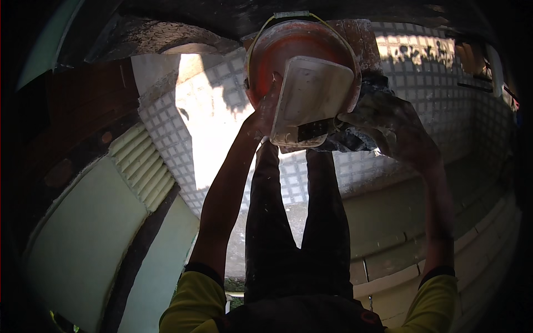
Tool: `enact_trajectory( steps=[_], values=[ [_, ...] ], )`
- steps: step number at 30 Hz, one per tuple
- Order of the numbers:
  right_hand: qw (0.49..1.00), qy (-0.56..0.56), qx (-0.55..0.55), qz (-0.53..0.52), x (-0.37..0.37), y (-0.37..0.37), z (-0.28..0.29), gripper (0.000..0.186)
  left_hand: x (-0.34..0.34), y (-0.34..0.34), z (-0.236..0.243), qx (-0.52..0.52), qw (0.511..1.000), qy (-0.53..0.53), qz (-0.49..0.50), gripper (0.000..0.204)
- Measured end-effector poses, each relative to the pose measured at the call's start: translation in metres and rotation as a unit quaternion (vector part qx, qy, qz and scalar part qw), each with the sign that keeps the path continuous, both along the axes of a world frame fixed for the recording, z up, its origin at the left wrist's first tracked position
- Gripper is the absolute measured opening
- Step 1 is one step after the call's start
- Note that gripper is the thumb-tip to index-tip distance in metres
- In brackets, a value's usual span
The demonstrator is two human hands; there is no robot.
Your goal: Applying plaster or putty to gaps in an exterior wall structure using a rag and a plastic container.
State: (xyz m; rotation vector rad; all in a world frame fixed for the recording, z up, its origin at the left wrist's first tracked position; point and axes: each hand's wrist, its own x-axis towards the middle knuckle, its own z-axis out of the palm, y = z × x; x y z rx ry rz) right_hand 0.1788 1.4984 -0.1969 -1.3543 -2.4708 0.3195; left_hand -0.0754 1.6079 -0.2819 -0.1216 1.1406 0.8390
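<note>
A shallow white rectangular tray (313,91) with rounded corners is tilted over the orange bucket (266,61). My left hand (266,114) grips the tray's left edge, thumb up along its side. Against the tray's lower part lies a dark flat blade (312,131). My right hand (391,125), whitish with smears, has its curled fingers at the right end of that blade; any handle is hidden. A crumpled dark plastic bag (352,140) shows below and beside the right hand. The bucket's yellow wire handle (261,30) stands up over its far rim.
The bucket rests on a brown, stained surface (363,41). Below lies a tiled floor (222,72) with a bright sunlit patch. Pale green panels with a ribbed section (143,166) are on the left. A ledge (388,283) runs along the lower right. My legs stand between.
</note>
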Motion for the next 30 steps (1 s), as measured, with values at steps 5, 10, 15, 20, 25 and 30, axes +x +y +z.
enact_trajectory(
  steps=[5,10,15,20,25,30],
  values=[
    [0.989,0.081,-0.097,-0.073,0.002,-0.004,-0.005,0.048,0.000,0.001,0.002,-0.021,1.000,0.002,0.008,0.072],
    [0.988,0.059,-0.133,-0.047,-0.021,-0.007,-0.002,0.040,-0.001,0.008,-0.005,-0.036,0.999,0.015,0.023,0.072],
    [0.979,0.025,-0.182,-0.088,-0.013,-0.013,-0.003,0.038,0.003,0.018,-0.006,-0.051,0.998,0.014,0.032,0.071],
    [0.974,0.099,-0.181,-0.093,-0.025,-0.016,-0.013,0.037,0.014,0.015,-0.007,-0.064,0.997,0.015,0.042,0.071],
    [0.889,0.274,-0.354,-0.099,-0.046,-0.024,-0.035,0.040,0.014,0.019,-0.009,-0.079,0.994,0.035,0.060,0.070],
    [0.870,0.302,-0.374,-0.111,-0.049,-0.026,-0.029,0.041,0.019,0.021,-0.010,-0.103,0.992,0.033,0.068,0.070]
  ],
)
